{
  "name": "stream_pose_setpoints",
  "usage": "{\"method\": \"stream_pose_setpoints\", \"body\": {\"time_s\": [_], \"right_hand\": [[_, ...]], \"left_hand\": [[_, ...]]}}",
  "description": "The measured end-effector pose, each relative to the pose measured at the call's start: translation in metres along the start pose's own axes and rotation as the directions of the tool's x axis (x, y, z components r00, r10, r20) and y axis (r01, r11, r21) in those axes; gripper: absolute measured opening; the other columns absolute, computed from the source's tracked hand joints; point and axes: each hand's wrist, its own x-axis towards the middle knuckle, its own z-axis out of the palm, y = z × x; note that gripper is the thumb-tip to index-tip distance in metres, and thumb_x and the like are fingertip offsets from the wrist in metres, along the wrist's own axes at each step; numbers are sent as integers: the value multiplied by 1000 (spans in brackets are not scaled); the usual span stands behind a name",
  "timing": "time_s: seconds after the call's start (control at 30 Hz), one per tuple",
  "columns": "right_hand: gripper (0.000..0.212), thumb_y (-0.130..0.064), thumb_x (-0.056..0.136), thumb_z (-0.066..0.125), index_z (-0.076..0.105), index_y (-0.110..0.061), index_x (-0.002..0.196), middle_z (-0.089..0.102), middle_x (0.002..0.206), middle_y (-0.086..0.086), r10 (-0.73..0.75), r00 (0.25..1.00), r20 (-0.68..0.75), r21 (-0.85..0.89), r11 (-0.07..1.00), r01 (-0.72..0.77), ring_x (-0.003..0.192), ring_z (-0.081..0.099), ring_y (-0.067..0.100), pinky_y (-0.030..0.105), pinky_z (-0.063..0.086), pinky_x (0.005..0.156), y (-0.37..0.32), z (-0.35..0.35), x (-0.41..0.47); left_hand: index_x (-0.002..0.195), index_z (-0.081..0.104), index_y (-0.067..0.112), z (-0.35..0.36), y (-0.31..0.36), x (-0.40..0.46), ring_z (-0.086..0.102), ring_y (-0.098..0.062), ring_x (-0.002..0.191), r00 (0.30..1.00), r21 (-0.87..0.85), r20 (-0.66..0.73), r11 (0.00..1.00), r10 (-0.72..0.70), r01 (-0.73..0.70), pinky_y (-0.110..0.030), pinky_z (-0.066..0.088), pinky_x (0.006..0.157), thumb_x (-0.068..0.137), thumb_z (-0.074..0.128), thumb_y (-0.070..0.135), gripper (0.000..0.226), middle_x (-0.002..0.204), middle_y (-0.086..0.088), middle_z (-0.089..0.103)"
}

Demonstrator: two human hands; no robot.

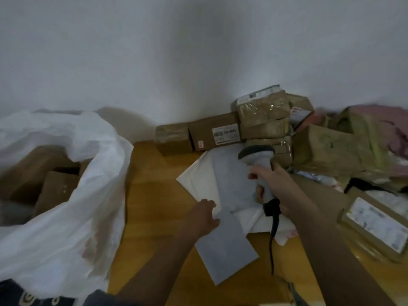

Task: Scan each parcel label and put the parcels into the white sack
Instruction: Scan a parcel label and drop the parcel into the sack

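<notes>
right hand (272, 184) gripping scanner (258, 159), left hand (204, 214) on grey mailer (229, 195)

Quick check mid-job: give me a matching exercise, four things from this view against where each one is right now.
Things:
1. scanner
2. white sack
3. grey mailer
4. labelled box

Places:
A. against the wall
B. gripped by the right hand
C. far left, boxes inside
D. floor centre, left hand on it

Pairs: 1-B, 2-C, 3-D, 4-A

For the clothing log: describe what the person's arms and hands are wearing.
Both forearms are bare, with no sleeves in view. The left hand and the right hand wear no gloves. No watch, ring or bracelet shows, though the picture is blurred.
</notes>
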Motion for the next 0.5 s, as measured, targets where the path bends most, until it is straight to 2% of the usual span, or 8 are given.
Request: {"method": "stream_pose_setpoints", "body": {"time_s": [0.1, 0.17, 0.23, 0.3, 0.33, 0.37, 0.4, 0.5], "right_hand": [[34, -27, 93, 64, 54, -12, 122, 62, 101, 13, -28, 999, -28, 3, 1000, 29, 56, 50, 12, 24, 44, 45, 17, -9, 4], [32, -26, 94, 63, 55, -9, 120, 63, 99, 13, -23, 998, -57, -11, 1000, 22, 51, 50, 10, 23, 43, 43, 30, -11, 9], [31, -25, 93, 64, 57, -9, 118, 64, 93, 10, 12, 996, -90, 11, 1000, -11, 45, 49, 8, 23, 41, 41, 41, -12, 15], [30, -25, 91, 66, 59, -10, 116, 65, 89, 7, 58, 992, -111, 42, 998, -53, 42, 48, 8, 22, 41, 41, 50, -13, 20], [30, -24, 90, 66, 60, -10, 115, 65, 88, 6, 75, 990, -117, 50, 996, -69, 42, 48, 8, 22, 41, 41, 53, -14, 23], [30, -24, 90, 66, 60, -9, 115, 65, 86, 5, 87, 989, -123, 56, 995, -81, 42, 48, 8, 22, 41, 41, 55, -15, 24], [29, -24, 90, 66, 61, -8, 114, 65, 83, 3, 94, 987, -129, 66, 994, -86, 41, 47, 8, 22, 40, 41, 56, -16, 25], [22, -23, 92, 65, 62, -9, 108, 65, 77, 0, 89, 987, -135, 88, 993, -78, 41, 47, 7, 23, 40, 41, 53, -18, 24]], "left_hand": [[151, 28, 11, 36, -15, 25, 39, -23, 136, 987, -203, 127, 971, -98, 122, -30, 35, 108, 89, 69, 36, 79, 150, -8, 36], [146, 33, 8, 55, -25, 39, 41, -23, 133, 979, -302, 152, 936, -139, 180, -27, 38, 102, 84, 75, 32, 79, 143, -7, 41], [127, 45, 10, 68, -32, 48, 48, -17, 115, 979, -335, 118, 922, -164, 194, -19, 43, 81, 81, 78, 24, 58, 114, 2, 50], [113, 54, 9, 77, -36, 55, 53, -13, 95, 979, -362, 69, 910, -190, 202, -21, 42, 73, 79, 78, 15, 43, 100, 4, 49], [98, 57, 10, 80, -37, 57, 55, -11, 84, 977, -375, 59, 903, -203, 210, -22, 43, 69, 77, 78, 12, 30, 93, 4, 51], [83, 54, 15, 82, -38, 58, 53, -7, 72, 977, -379, 48, 902, -205, 208, -21, 43, 63, 77, 77, 10, 25, 84, 5, 52], [74, 48, 19, 83, -39, 59, 49, -4, 65, 975, -366, 46, 905, -217, 219, -20, 42, 58, 77, 75, 9, 30, 77, 6, 51], [70, 49, 16, 82, -41, 63, 47, -5, 61, 971, -388, 66, 891, -228, 236, -19, 39, 54, 81, 69, 9, 25, 70, 4, 52]]}}
